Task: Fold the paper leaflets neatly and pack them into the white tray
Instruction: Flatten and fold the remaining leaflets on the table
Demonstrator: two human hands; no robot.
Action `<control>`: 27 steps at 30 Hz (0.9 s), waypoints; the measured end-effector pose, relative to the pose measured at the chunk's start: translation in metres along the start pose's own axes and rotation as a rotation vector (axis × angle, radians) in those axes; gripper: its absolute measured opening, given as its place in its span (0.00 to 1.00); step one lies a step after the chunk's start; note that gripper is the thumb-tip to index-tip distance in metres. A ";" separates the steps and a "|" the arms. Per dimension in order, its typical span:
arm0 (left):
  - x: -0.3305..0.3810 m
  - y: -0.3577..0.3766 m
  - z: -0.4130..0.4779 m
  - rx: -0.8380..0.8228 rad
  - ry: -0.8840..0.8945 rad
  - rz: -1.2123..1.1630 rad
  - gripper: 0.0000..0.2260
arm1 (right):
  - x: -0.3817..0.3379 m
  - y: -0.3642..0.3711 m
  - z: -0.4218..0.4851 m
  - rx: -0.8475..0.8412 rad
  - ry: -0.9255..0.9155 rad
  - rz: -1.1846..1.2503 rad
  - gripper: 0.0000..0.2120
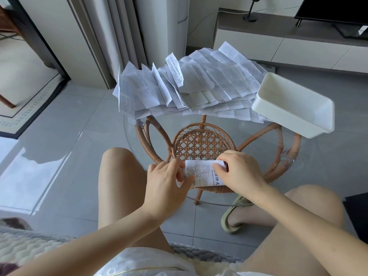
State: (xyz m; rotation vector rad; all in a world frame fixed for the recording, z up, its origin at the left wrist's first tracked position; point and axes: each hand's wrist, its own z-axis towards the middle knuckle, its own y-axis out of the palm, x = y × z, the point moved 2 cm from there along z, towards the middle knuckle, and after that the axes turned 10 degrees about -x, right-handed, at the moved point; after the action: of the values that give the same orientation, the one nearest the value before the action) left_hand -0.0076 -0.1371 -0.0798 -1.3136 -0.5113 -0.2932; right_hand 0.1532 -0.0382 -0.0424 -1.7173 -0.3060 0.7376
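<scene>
A small folded leaflet [203, 173] with black print lies on the near part of the round glass table [131, 132]. My left hand [167, 182] pinches its left edge. My right hand [241, 170] grips its right end, fingers curled over the top corner. A big loose heap of unfolded printed leaflets [189, 86] covers the far side of the table. The white tray [294, 104] stands at the table's right edge, with nothing visible inside it.
The glass top rests on a wicker base with a woven lower shelf [201, 144]. My bare knees flank the table's near edge, one foot in a green sandal [235, 214] beneath. Curtains and a white TV cabinet [278, 46] stand behind.
</scene>
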 end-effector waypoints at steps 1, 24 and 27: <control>0.000 0.000 0.000 0.004 -0.001 0.003 0.12 | 0.000 0.000 0.001 -0.002 0.003 -0.007 0.11; 0.001 0.003 0.004 -0.076 0.499 0.104 0.12 | -0.003 -0.005 0.007 -0.077 0.041 -0.042 0.13; 0.000 0.003 0.004 -0.102 0.492 0.106 0.11 | -0.003 -0.006 0.007 -0.078 0.054 -0.035 0.13</control>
State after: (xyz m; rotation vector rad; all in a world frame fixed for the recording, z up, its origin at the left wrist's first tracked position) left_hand -0.0071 -0.1325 -0.0816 -1.3047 -0.0119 -0.5410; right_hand 0.1477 -0.0323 -0.0364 -1.7984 -0.3307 0.6608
